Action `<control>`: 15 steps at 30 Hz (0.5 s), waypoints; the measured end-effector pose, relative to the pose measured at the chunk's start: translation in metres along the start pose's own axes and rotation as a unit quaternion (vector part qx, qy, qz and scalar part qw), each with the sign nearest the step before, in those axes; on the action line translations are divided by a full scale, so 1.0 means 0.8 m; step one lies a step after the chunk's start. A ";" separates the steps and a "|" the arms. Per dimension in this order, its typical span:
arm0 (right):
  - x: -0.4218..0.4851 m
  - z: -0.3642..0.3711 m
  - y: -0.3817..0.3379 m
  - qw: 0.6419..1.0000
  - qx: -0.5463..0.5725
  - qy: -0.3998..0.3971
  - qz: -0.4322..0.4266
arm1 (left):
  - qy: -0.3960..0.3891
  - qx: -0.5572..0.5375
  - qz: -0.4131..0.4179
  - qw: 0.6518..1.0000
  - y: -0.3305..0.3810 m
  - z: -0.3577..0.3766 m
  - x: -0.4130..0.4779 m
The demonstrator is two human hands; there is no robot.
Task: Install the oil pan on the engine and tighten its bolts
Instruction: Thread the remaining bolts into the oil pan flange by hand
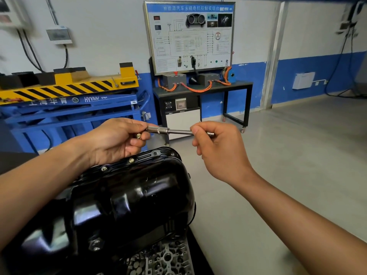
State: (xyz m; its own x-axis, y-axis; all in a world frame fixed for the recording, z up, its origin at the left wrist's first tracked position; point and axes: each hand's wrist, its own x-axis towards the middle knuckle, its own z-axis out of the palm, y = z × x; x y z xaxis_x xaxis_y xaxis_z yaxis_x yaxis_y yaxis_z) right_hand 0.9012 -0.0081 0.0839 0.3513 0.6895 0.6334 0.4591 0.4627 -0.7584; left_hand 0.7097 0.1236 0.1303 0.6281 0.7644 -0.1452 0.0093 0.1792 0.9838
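A glossy black oil pan point(127, 199) lies on the engine point(164, 259) low in the view, with bolts point(131, 160) seated along its far flange. Above the pan, both hands hold a slim metal extension bar with a socket point(174, 131), lying level. My left hand point(117, 139) grips the socket end and also keeps a brass-coloured bolt point(138, 135) between its fingers. My right hand point(216, 143) pinches the bar's other end, whose tip sticks out past the fingers.
A blue and yellow lift table point(69, 96) stands at the back left. A training board on a black wheeled bench point(200, 86) with orange cables stands behind the hands. Grey floor point(288, 155) stretches to the right.
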 end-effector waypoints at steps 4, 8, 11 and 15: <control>0.004 0.000 -0.006 0.998 0.020 0.007 0.058 | -0.024 0.044 0.021 0.999 0.000 -0.005 0.000; 0.011 -0.007 -0.008 0.974 0.120 0.002 0.193 | -0.076 0.090 0.042 0.992 -0.001 -0.012 0.000; 0.011 -0.012 -0.009 0.957 0.166 -0.006 0.239 | -0.099 0.122 0.053 0.986 -0.001 -0.018 0.002; 0.008 -0.015 -0.008 0.960 0.151 -0.006 0.237 | -0.073 0.300 0.100 0.946 0.003 -0.022 -0.001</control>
State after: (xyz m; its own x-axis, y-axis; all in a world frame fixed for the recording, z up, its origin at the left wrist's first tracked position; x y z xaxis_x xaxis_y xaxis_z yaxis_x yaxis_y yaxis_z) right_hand 0.9101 -0.0138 0.0947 0.4517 0.8679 0.2067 -0.0069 0.2351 -0.9720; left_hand 0.6954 0.1343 0.1306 0.7639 0.6449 0.0240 0.2909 -0.3774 0.8792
